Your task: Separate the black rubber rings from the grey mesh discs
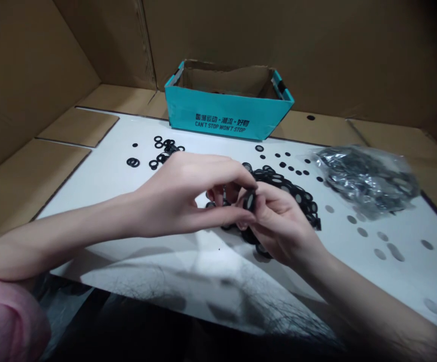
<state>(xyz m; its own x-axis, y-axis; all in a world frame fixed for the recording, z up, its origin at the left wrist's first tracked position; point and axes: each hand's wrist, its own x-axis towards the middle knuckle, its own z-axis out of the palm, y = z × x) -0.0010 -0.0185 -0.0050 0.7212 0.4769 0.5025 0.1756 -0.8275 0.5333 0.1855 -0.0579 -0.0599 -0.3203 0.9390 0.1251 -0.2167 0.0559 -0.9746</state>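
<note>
Between the fingertips of both hands is a small black ring with a pale centre, held on edge. My left hand reaches in from the left, its thumb and forefinger closed on the ring. From the right, my right hand pinches the same piece with thumb and fingers. Below and behind the hands lies a heap of similar black rings with pale centres, partly hidden by them. Black open rings form a looser group beyond my left hand.
A turquoise cardboard box stands open at the back; its contents barely show. On the right lies a clear plastic bag of dark pieces. Small black discs and grey discs are scattered on the white tabletop. Cardboard walls enclose it.
</note>
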